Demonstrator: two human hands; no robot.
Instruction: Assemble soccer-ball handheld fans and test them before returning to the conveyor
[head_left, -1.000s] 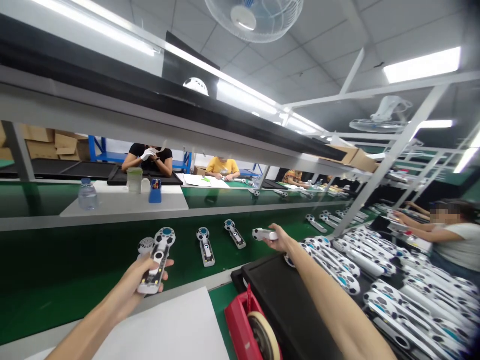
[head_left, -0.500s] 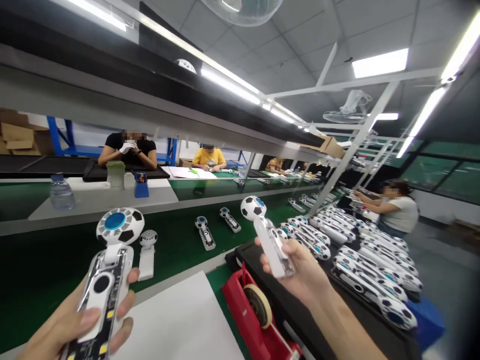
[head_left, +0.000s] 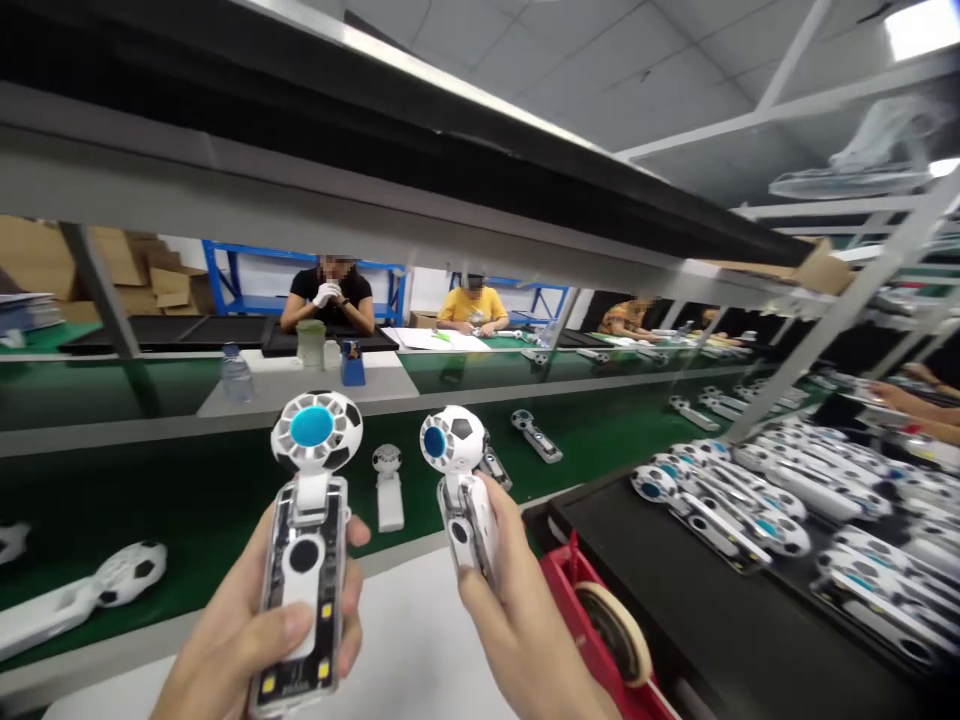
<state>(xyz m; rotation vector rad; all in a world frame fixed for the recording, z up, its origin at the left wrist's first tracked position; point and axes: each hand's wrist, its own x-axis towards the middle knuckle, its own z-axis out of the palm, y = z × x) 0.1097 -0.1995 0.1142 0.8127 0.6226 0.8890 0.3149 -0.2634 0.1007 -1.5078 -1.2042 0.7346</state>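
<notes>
My left hand (head_left: 247, 620) is closed around a soccer-ball-patterned handheld fan (head_left: 311, 430), its round head up and its clear-cased handle showing a dark circuit board with yellow squares. The left thumb presses on the white strip of that handle. In my right hand (head_left: 517, 600) is a second fan of the same kind (head_left: 454, 440), upright, turned partly sideways, its blue centre facing left. Both are held above a white sheet (head_left: 405, 640) on the bench. Beyond them, a white fan (head_left: 388, 490) lies on the green belt (head_left: 225, 480).
At right, a black tray (head_left: 645, 560) bears many similar fans (head_left: 750, 500). A red tape dispenser (head_left: 600, 630) stands beside my right wrist. Another fan (head_left: 97, 590) lies at left. Across the line are a bottle (head_left: 237, 375), a blue box (head_left: 352, 364) and several seated co-workers.
My right hand has brought its fan left, near the other one, and turned it so the blue centre shows. My view has swung left; the left hand still holds its fan.
</notes>
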